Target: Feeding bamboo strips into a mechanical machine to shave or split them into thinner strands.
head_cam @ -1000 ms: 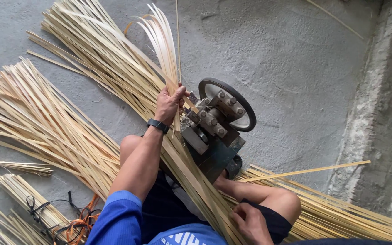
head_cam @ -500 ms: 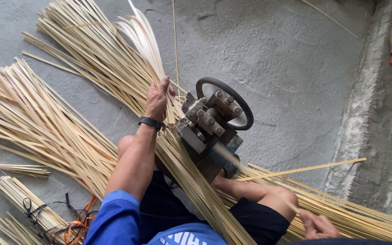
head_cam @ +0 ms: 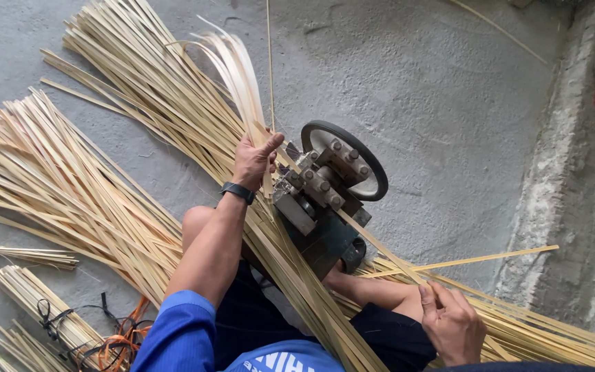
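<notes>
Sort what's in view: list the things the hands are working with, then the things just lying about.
In use:
left hand gripping thin strips
right hand on a strip
small machine with wheel

Lying about:
strip pile
tied bundle
orange cord
stray strip

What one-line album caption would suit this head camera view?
Seated on grey concrete, a person's left hand grips pale bamboo strips at a small dark metal wheeled machine, the right hand pinching one long strip.
</notes>
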